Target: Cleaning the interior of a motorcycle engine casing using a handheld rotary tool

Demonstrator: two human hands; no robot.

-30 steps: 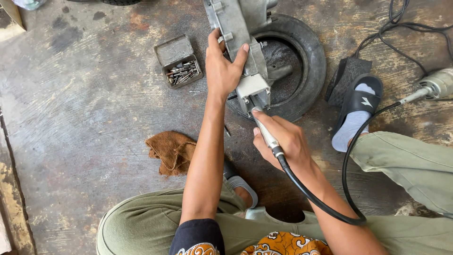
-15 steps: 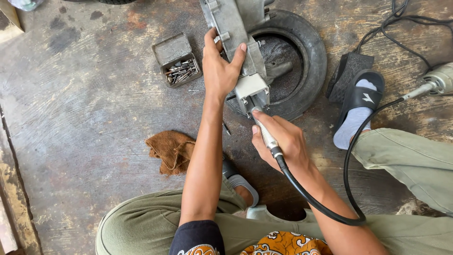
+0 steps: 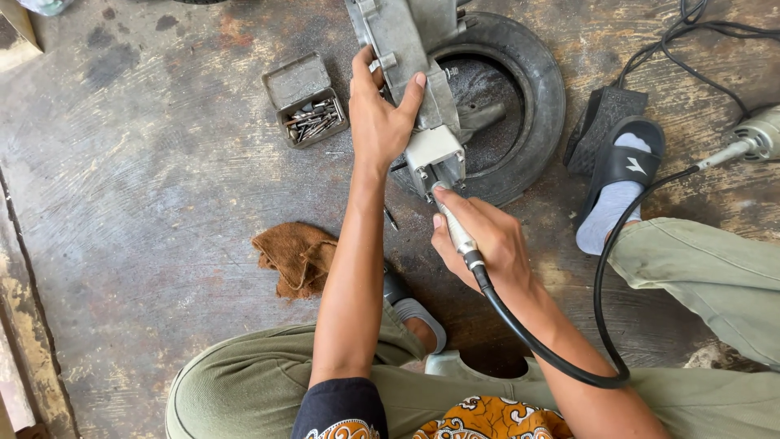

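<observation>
1. Two hands work here; my right hand (image 3: 487,244) is wrapped pen-style around the slim rotary handpiece (image 3: 457,232), light and stiff, tip at the casting's near end.
2. My left hand (image 3: 380,122) clamps the grey metal engine casing (image 3: 406,49), which looks heavy and rigid, resting on the tyre (image 3: 536,106) on the concrete floor (image 3: 162,203).

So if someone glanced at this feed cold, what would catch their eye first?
Probably the grey metal casing at top centre, lying across a small black tyre and steadied by the left hand. Just below it, the right hand holds a flexible-shaft rotary tool pen-style, its tip at the casing's lower end and its black cable looping right. An open tin of bits lies to the left, a brown rag below it.
</observation>
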